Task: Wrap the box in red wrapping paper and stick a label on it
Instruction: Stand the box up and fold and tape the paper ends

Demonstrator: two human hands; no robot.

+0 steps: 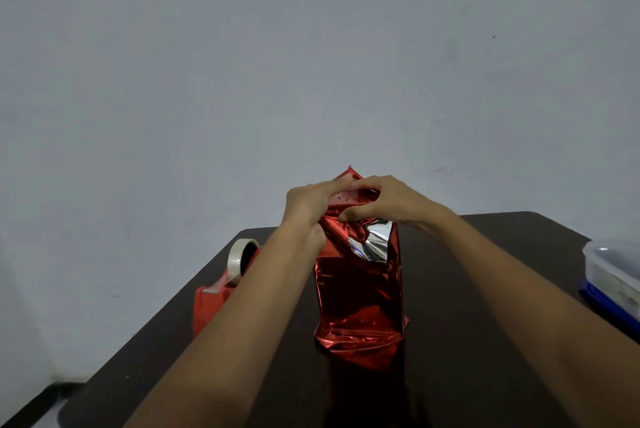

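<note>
Though crumpled, wrapped box (360,292) upright.

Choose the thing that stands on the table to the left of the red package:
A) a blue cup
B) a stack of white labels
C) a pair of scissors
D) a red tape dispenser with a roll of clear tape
D: a red tape dispenser carrying a roll of clear tape stands on the dark table, left of the red wrapping paper.
</note>
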